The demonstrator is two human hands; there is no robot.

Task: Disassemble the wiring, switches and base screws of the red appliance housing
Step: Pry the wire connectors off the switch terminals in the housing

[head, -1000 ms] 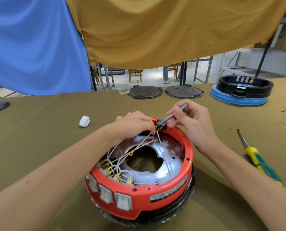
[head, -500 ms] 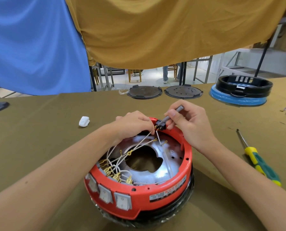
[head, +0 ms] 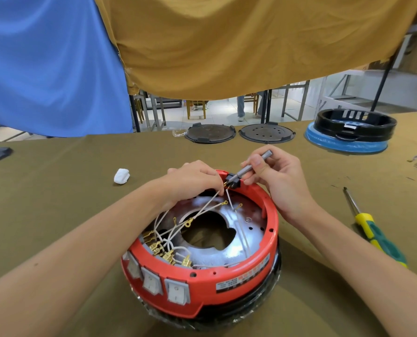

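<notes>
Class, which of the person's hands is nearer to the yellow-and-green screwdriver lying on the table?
Right. The right hand, holding a grey tool at the red housing's far rim, is on the same side as the screwdriver; the left hand is further off, across the rim.

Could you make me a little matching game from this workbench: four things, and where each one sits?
Things:
1. grey tool
2. screwdriver
3. white wad
4. switches

Places:
A. on the cloth, left of the housing
B. in the right hand
C. on the housing's near wall
D. on the cloth, right of the housing

Pairs: 1-B, 2-D, 3-A, 4-C
</notes>
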